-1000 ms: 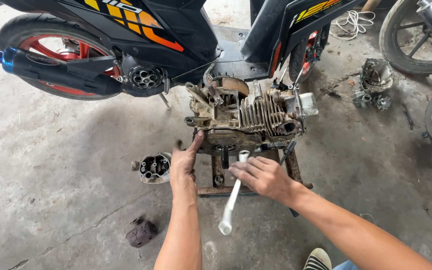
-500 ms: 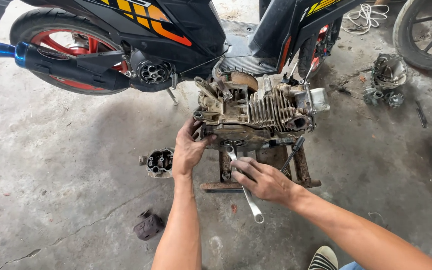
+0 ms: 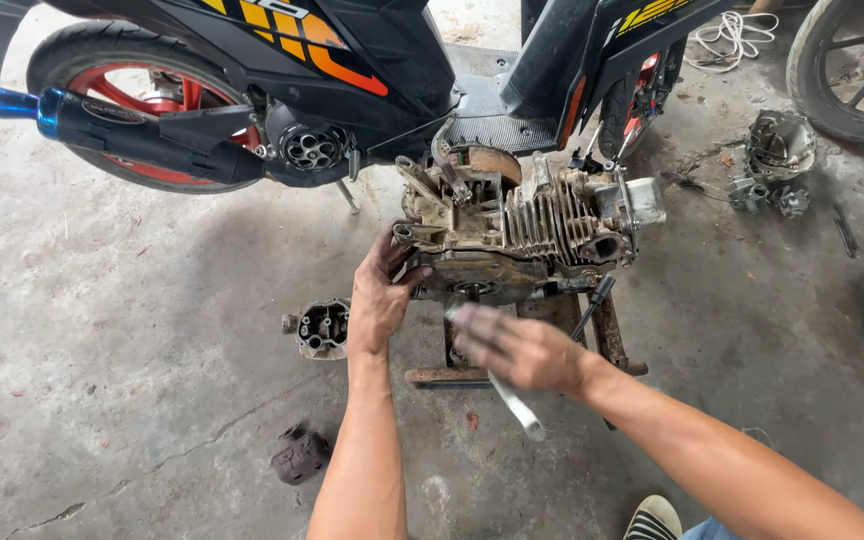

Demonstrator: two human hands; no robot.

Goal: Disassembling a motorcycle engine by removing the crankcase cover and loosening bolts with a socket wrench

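Observation:
A dirty, finned motorcycle engine (image 3: 522, 225) rests on a rusty metal stand (image 3: 607, 335) on the concrete floor. My left hand (image 3: 382, 290) grips the engine's lower left edge. My right hand (image 3: 512, 350), blurred by motion, holds a silver wrench (image 3: 517, 405) whose head is at the underside of the engine and whose handle points down toward me. A black-handled tool (image 3: 592, 305) leans against the stand under the engine's right side.
A black and orange scooter (image 3: 282, 80) with a blue-tipped exhaust (image 3: 102, 125) stands just behind the engine. A round metal part (image 3: 322, 328) and a dark lump (image 3: 300, 458) lie at left. Engine parts (image 3: 777, 165), wheels and a white cord (image 3: 732, 35) sit at right.
My left hand moved from the floor side up onto the engine's left edge. My right hand swung the wrench from lying low and left to under the engine, handle now pointing down-right.

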